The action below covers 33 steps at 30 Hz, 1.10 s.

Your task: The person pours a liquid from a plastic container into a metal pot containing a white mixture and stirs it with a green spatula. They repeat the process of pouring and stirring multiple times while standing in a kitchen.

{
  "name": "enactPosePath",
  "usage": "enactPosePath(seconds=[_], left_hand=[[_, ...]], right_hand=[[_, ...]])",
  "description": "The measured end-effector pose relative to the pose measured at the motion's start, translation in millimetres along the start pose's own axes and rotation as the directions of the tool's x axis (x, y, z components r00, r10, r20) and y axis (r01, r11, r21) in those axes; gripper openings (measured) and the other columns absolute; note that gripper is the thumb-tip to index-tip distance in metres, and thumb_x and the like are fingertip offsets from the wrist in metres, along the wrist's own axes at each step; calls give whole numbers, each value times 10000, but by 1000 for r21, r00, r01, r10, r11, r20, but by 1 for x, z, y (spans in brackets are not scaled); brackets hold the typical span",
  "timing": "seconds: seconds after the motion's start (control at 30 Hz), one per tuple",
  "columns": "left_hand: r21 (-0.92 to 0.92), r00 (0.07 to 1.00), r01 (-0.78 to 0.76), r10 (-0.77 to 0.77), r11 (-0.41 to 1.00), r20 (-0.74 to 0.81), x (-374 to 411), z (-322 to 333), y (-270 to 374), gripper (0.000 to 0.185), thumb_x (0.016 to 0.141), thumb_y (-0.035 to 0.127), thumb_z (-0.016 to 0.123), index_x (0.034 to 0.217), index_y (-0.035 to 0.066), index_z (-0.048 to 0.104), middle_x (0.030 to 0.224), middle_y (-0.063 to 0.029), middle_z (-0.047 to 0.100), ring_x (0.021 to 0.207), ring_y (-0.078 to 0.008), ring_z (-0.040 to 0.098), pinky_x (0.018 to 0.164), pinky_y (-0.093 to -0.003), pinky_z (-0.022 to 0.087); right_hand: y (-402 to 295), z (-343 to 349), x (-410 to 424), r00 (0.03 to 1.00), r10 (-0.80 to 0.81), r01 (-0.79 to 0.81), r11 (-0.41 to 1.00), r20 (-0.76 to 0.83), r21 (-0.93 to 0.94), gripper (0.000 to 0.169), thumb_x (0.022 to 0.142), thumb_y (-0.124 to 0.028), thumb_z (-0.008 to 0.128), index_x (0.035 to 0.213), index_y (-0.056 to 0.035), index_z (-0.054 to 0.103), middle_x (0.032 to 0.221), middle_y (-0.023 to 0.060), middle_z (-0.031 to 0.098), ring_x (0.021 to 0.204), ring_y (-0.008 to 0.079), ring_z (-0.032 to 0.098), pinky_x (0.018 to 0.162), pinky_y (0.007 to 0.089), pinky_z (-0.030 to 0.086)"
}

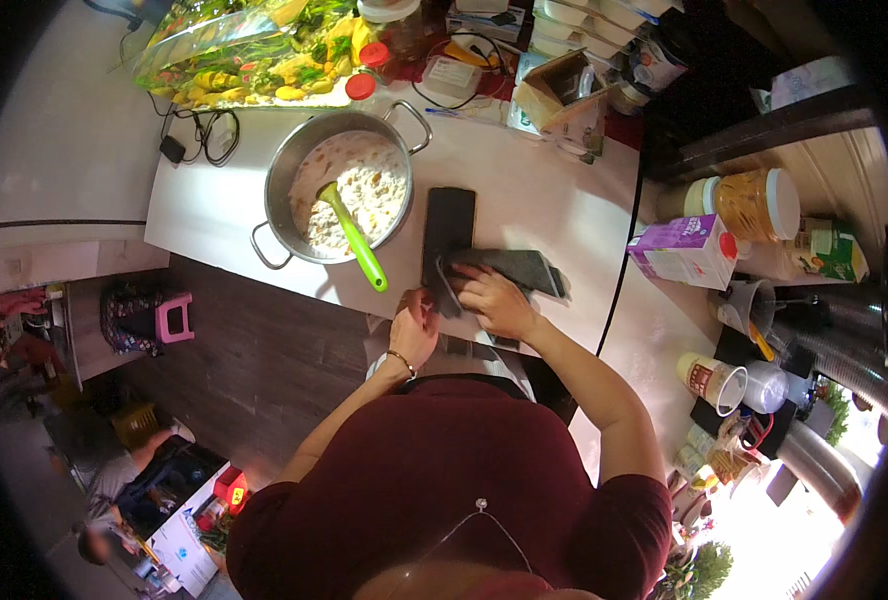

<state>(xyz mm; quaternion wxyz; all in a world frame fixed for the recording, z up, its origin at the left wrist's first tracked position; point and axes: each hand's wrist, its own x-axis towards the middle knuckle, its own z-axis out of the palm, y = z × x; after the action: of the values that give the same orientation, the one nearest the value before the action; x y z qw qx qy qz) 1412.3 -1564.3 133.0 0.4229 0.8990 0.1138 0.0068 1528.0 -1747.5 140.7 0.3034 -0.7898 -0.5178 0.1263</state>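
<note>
My right hand [495, 301] has its fingers on a dark grey, flexible sheet-like piece [448, 294], which is bent up near the table's front edge. Its exact kind is unclear. A dark flat case or device [522, 270] extends from under my right fingers to the right. Close by on the left, my left hand [415, 326] is at the table edge with curled fingers; its fingertips are partly hidden, and I cannot tell if they grip the piece. A black smartphone [450, 217] lies screen up just beyond both hands, its near end covered by the grey piece.
A steel two-handled pot [273, 187] holds a pale, lumpy mixture [376, 195]; a green spatula [357, 244] leans over its near rim. Behind stand a lit aquarium [249, 60] and an open cardboard box [560, 94]. Rightward are a purple carton [680, 247] and cups [710, 382].
</note>
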Motion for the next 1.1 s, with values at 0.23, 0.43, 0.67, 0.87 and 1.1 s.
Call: enactPosePath(seconds=[0.23,0.43,0.67,0.87,1.1], left_hand=[[-178,998,-41,50,983,43,22,4,64,405,834,93,590,1224,50,485,1040,-112,580,806,-242,594,681,-348,479],[-112,613,-663,622,741,488,38,96,140,579,911,396,489,1410,128,370,1496,-135,274,1395,-328,205,1114,-496,208],[67,665,-611,465,789,585,76,161,151,574,946,491,333,1452,220,313,1555,-52,151,1432,-313,91,1149,-496,107],[169,557,-798,602,578,572,94,167,143,593,946,532,277,1468,252,268,1559,-49,136,1437,-300,60,1150,-507,11],[318,654,-747,559,584,510,105,170,157,687,911,614,291,1490,259,187,1566,-54,79,1437,-308,23,1101,-618,-27]], right_hand=[[-3,-28,-96,882,374,-403,914,-289,-47,311,693,-158,655,1001,-119,669,1302,136,510,1329,312,352,1097,506,244],[-17,-1,-114,768,595,-624,614,-236,-483,735,821,-462,518,1440,-123,314,1513,183,216,1408,419,83,1072,675,35],[-44,9,-116,550,783,-831,478,-292,-284,649,889,-480,466,1446,-184,312,1510,107,254,1419,319,137,1085,658,19],[-54,27,-128,544,717,-836,510,-435,-205,550,859,-369,575,1357,-169,454,1462,108,331,1395,309,220,1106,607,110],[-75,24,-132,473,769,-875,467,-430,-128,547,857,-253,551,1388,-194,433,1476,62,342,1367,259,298,1113,505,187]])
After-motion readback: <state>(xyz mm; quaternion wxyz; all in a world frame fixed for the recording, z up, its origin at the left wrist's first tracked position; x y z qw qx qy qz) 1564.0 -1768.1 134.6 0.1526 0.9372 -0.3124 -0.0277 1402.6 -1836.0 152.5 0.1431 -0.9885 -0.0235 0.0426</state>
